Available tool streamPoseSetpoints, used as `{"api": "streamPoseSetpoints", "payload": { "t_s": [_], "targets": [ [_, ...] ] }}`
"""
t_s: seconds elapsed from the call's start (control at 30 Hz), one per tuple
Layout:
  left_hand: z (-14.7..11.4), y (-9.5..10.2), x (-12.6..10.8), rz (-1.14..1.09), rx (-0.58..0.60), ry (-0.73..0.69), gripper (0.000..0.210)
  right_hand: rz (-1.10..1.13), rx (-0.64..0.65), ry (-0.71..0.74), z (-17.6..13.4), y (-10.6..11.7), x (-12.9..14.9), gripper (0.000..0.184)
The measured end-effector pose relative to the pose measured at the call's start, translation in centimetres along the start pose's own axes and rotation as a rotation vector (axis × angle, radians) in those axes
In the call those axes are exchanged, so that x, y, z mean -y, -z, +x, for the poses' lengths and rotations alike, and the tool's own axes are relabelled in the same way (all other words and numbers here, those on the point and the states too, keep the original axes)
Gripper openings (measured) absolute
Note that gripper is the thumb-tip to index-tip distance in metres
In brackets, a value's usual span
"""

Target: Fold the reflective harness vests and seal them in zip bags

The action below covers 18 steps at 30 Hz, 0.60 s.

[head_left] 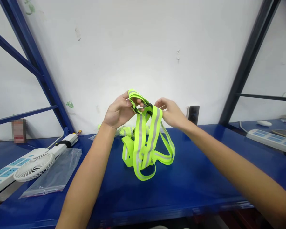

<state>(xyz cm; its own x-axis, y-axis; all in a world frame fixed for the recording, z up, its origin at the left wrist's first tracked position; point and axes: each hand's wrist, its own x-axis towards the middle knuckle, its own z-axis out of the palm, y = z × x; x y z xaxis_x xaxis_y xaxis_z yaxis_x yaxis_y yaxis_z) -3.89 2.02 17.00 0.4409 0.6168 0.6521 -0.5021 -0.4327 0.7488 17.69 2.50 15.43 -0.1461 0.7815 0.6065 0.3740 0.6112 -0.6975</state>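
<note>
Between my two hands hangs a lime-yellow reflective strap vest (155, 127) with grey stripes, its lower loops drooping in a loose tangle onto or just above the blue table. My left hand (120, 110) is closed on its upper end, with one strap loop passing over the fingers. Black plastic fittings (146, 104) show on the straps between the hands. My right hand (172, 112) is at the right edge of the upper straps, fingers bent and closed on them; its fingertips are partly hidden behind the webbing. Behind the vest lies more lime-yellow webbing (127, 131), partly in clear plastic.
The blue tabletop (193, 181) meets a white wall. At left are a clear zip bag (59, 175), a white handheld fan (34, 167) and a power strip (2, 173). A black device (193, 114) leans at the back. Another power strip (271, 138) lies right, beyond a dark post (240, 70).
</note>
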Motion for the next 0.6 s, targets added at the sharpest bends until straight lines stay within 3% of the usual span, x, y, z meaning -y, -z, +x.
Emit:
{"api": "streamPoseSetpoints", "payload": {
  "t_s": [0.07, 0.1, 0.3, 0.47, 0.6],
  "targets": [
    [0.0, -0.7, -0.2, 0.032, -0.036, 0.049, 0.013, -0.037, -0.142, 0.082, -0.9, 0.5, 1.2, 0.014],
    [-0.1, -1.1, -0.3, 0.061, -0.063, 0.074, 0.014, -0.02, -0.153, 0.091, -1.2, 1.0, 1.9, 0.02],
    [-0.2, -2.7, -0.6, 0.203, -0.156, 0.094, 0.028, -0.03, 0.104, 0.085, -0.4, 3.0, 4.2, 0.028],
    [-0.1, -3.6, -0.4, 0.224, -0.153, 0.136, 0.039, -0.127, 0.24, 0.116, 0.6, 1.4, 4.2, 0.011],
    [-0.1, -4.3, -0.5, 0.217, -0.206, 0.038, 0.042, 0.013, 0.234, 0.146, 1.0, 0.2, 4.7, 0.007]
  ]
}}
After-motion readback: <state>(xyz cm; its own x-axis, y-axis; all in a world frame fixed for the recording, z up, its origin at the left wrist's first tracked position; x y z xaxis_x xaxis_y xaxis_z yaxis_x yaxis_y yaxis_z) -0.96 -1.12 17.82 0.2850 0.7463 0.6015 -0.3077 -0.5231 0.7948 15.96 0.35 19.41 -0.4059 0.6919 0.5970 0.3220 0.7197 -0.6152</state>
